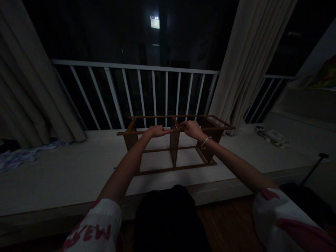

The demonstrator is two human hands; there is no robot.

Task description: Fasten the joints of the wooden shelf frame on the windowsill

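Note:
A brown wooden frame rack (157, 169) stands on a pale raised platform (65, 168) in a dim room. It has thin rails, three upright panels and open bays. My left hand (156, 131) is closed over the near top rail, just left of the middle upright. My right hand (192, 128), with a silver bangle on the wrist, is closed on the same rail just right of that upright. Both arms reach straight forward from white sleeves with red print.
A white railing (136, 66) with vertical bars runs behind the rack before a dark window. Beige curtains (249, 59) hang left and right. A crumpled cloth (273, 136) lies on the platform at right, patterned fabric (21, 155) at left. Wooden floor lies below.

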